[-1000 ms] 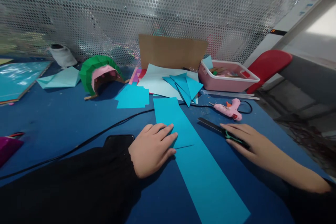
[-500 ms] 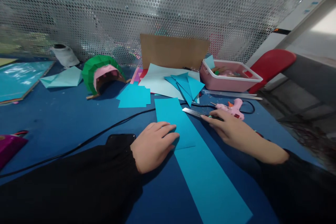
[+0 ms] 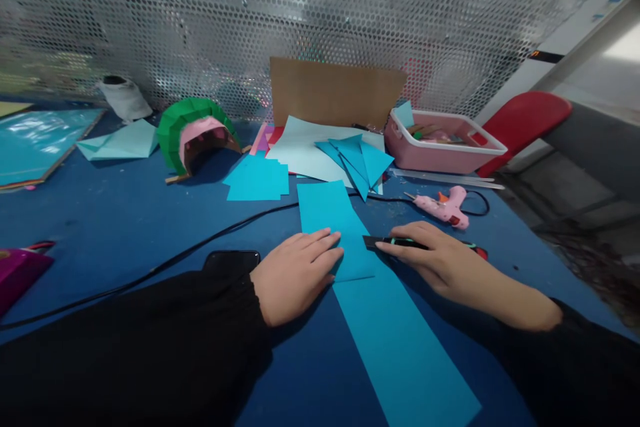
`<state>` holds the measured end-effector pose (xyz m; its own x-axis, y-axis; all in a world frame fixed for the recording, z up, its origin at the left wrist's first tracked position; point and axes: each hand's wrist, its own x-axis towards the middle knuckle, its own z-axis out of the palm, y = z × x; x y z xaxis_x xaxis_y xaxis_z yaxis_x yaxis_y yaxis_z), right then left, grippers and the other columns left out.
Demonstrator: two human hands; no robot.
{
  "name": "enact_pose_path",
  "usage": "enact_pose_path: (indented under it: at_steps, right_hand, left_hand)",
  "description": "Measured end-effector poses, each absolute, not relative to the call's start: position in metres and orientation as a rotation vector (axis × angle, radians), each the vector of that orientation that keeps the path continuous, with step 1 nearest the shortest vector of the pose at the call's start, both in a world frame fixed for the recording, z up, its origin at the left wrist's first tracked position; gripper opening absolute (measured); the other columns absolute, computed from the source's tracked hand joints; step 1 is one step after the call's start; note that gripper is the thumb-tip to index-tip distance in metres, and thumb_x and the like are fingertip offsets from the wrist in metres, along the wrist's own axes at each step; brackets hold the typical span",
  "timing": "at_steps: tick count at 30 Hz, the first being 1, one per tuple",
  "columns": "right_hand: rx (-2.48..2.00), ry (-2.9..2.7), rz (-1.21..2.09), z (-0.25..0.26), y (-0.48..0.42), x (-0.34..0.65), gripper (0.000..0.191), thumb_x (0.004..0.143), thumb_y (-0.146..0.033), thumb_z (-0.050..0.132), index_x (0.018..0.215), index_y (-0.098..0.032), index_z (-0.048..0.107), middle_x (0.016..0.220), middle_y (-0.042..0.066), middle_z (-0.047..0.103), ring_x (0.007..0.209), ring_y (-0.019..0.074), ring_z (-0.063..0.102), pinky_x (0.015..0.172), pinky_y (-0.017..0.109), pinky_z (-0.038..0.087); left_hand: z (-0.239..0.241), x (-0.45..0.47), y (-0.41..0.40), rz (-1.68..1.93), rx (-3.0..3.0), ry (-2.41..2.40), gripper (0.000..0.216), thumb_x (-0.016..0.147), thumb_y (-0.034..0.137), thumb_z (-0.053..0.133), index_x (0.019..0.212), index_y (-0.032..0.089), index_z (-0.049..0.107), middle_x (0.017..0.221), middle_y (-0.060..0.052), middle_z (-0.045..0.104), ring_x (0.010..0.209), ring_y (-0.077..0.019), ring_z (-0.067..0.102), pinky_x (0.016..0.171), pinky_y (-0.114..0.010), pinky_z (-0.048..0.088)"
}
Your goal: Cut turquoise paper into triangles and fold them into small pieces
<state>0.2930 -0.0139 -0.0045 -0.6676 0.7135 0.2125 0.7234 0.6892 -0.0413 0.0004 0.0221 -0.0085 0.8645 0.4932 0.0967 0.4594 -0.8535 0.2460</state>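
Note:
A long strip of blue paper (image 3: 400, 340) runs from mid-table toward me, its far end doubled over into a flap (image 3: 325, 203). My left hand (image 3: 295, 273) lies flat on the left side of that flap, fingers extended and holding nothing. Between the fingers of my right hand (image 3: 440, 260) is a black utility knife (image 3: 395, 242) with a red tail end. Its blade points left, at the right edge of the folded paper. Whether the blade touches the paper, I cannot tell.
A pink glue gun (image 3: 445, 205) lies beyond my right hand, its black cord (image 3: 200, 250) crossing the table. Behind are cut blue pieces (image 3: 257, 179), folded blue triangles (image 3: 357, 157), a pink basket (image 3: 445, 157) and a green paper arch (image 3: 173, 130). A phone (image 3: 233, 259) sits by my left wrist.
My right hand has brought the knife nearer to me, from the flap's upper right side to lower along its right edge. My left hand stays on the paper.

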Motion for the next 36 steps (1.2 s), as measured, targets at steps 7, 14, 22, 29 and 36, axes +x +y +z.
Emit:
enact_pose_path:
  at_steps: [7, 14, 22, 29, 36]
  right_hand:
    - [-1.164, -2.679, -0.068, -0.003, -0.033, 0.291, 0.043, 0.092, -0.007, 0.038, 0.125, -0.024, 0.059, 0.113, 0.012, 0.064, 0.104, 0.0233, 0.057, 0.086, 0.042, 0.051]
    - [-1.176, -2.677, -0.076, -0.006, -0.044, 0.283, 0.045, 0.090, -0.004, 0.039, 0.128, -0.021, 0.056, 0.115, 0.015, 0.060, 0.105, 0.0235, 0.056, 0.084, 0.040, 0.052]
    - [-1.099, -2.671, -0.061, -0.004, -0.047, 0.286, 0.046, 0.088, -0.001, 0.038, 0.124, -0.021, 0.059, 0.112, 0.014, 0.062, 0.104, 0.0228, 0.056, 0.084, 0.040, 0.052]
    - [-1.118, -2.687, -0.025, -0.003, -0.048, 0.283, 0.046, 0.087, 0.001, 0.039, 0.125, -0.017, 0.058, 0.113, 0.016, 0.061, 0.104, 0.0240, 0.055, 0.085, 0.041, 0.052]
    - [-1.094, -2.672, 0.060, -0.005, -0.048, 0.288, 0.048, 0.089, -0.002, 0.038, 0.128, -0.022, 0.056, 0.115, 0.014, 0.060, 0.106, 0.0236, 0.054, 0.086, 0.042, 0.051]
  left_hand:
    - [-0.012, 0.001, 0.026, 0.182, 2.748, 0.577, 0.045, 0.094, 0.013, 0.036, 0.138, 0.019, 0.040, 0.149, -0.008, 0.035, 0.138, -0.0254, 0.033, 0.106, -0.051, 0.035]
    - [-0.009, 0.002, 0.024, 0.109, 2.753, 0.630, 0.043, 0.098, 0.022, 0.030, 0.140, 0.017, 0.039, 0.150, -0.007, 0.033, 0.139, -0.0236, 0.030, 0.109, -0.046, 0.032]
    - [-0.010, 0.003, 0.024, 0.098, 2.756, 0.631, 0.044, 0.098, 0.022, 0.029, 0.140, 0.017, 0.038, 0.151, -0.006, 0.032, 0.140, -0.0232, 0.028, 0.110, -0.048, 0.031]
    - [-0.009, 0.003, 0.024, 0.045, 2.772, 0.634, 0.044, 0.098, 0.022, 0.026, 0.141, 0.017, 0.036, 0.152, -0.004, 0.030, 0.140, -0.0218, 0.027, 0.110, -0.048, 0.032]
    - [-0.009, 0.004, 0.024, 0.043, 2.779, 0.638, 0.044, 0.099, 0.024, 0.025, 0.141, 0.018, 0.036, 0.152, -0.003, 0.030, 0.140, -0.0219, 0.027, 0.110, -0.047, 0.032]
